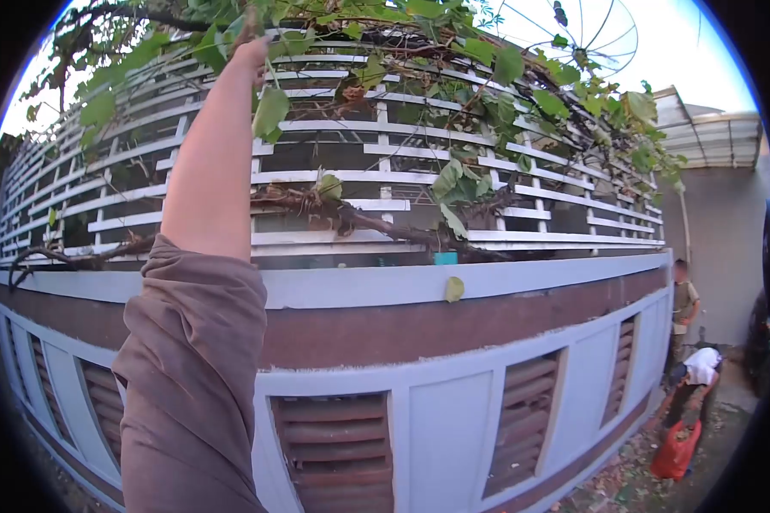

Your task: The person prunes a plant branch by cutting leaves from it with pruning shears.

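Note:
My left arm, in a rolled brown sleeve, stretches up across the left half of the view. At its end my left hand point(250, 58) is closed among the green leaves at the top of the fence, around what looks like a vine stem point(250, 24). A broad green leaf point(270, 112) hangs just below the hand. More of the leafy vine point(505, 68) runs along the top of the white slatted fence point(316, 126). Leaves partly cover my fingers. My right hand is out of view.
A thick dry branch point(385, 227) lies along the fence's lower slats, above a grey-and-brown wall point(453, 410). At the right a person point(701, 368) bends over a red bag point(676, 451), and another person point(683, 303) stands behind. Leaf litter point(612, 470) covers the ground there.

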A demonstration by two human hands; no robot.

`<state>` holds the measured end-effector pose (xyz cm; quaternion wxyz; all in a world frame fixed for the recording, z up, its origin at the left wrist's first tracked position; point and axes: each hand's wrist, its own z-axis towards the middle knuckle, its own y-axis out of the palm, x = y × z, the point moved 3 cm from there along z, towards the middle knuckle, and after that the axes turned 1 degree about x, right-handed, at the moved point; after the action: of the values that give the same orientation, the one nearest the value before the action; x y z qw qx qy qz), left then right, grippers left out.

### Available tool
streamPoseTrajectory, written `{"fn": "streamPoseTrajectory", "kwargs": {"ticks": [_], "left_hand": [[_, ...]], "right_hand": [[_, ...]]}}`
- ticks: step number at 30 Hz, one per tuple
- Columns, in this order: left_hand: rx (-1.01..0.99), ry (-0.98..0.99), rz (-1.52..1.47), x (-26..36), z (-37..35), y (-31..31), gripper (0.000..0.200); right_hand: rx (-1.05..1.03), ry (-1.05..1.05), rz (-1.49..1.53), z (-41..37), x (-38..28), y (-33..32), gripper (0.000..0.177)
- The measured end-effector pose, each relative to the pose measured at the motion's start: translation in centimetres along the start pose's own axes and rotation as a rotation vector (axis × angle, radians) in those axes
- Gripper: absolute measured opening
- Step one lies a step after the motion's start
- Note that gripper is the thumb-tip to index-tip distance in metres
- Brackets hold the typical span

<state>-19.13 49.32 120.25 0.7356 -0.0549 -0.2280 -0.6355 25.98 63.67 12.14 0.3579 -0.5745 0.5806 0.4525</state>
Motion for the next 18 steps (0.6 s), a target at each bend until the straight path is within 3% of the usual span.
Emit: {"fn": "streamPoseTrajectory", "kwargs": {"ticks": [1, 2, 3, 4, 5, 7, 8, 10, 11, 12, 13, 15, 18], "left_hand": [[0.105, -0.031, 0.036, 1.8, -6.4, 1.5, 0.033], [0.122, -0.029, 0.064, 0.7, -3.2, 1.0, 0.033], [0.268, 0.067, 0.225, 0.2, 2.3, -1.1, 0.030], [0.414, 0.173, 0.382, 1.1, 4.2, -3.0, 0.027], [0.426, 0.186, 0.410, 1.9, 3.3, -4.2, 0.027], [0.285, 0.299, 1.062, 4.1, 0.7, -4.6, 0.028], [0.293, 0.300, 1.091, 4.3, 1.2, -5.9, 0.028], [0.069, 0.478, 2.053, 4.4, 0.9, -8.4, 0.023], [0.080, 0.464, 2.086, 3.1, 8.3, -12.1, 0.023], [-0.027, 0.378, 1.885, 0.1, 12.4, -19.0, 0.020], [-0.007, 0.371, 1.906, 1.2, 6.7, -15.4, 0.020], [0.298, -0.196, 0.780, 2.2, -6.6, -13.3, 0.022], [0.389, -0.052, 0.766, 3.0, -7.0, -13.2, 0.021]], "right_hand": [[-0.035, 0.001, -0.003, 1.9, -0.8, 0.1, 0.030], [-0.069, 0.011, -0.012, 3.3, -1.2, 0.2, 0.030], [-0.105, 0.017, -0.021, 4.8, -1.6, 0.5, 0.030], [-0.142, 0.014, -0.031, 6.5, -2.7, 1.0, 0.030], [-0.177, 0.017, -0.036, 7.9, -3.1, 1.6, 0.030], [-0.242, 0.026, -0.030, 9.9, -3.4, 3.1, 0.030], [-0.275, 0.035, -0.034, 10.7, -3.2, 4.0, 0.030], [-0.350, 0.053, -0.052, 11.6, -3.1, 6.3, 0.030], [-0.385, 0.062, -0.065, 11.8, -3.0, 7.5, 0.030], [-0.415, 0.065, -0.078, 11.9, -3.3, 8.5, 0.030], [-0.441, 0.064, -0.090, 12.5, -3.7, 9.3, 0.030], [-0.479, 0.059, -0.110, 13.0, -4.9, 10.0, 0.030], [-0.531, 0.054, -0.132, 13.4, -6.3, 11.1, 0.030]]}}
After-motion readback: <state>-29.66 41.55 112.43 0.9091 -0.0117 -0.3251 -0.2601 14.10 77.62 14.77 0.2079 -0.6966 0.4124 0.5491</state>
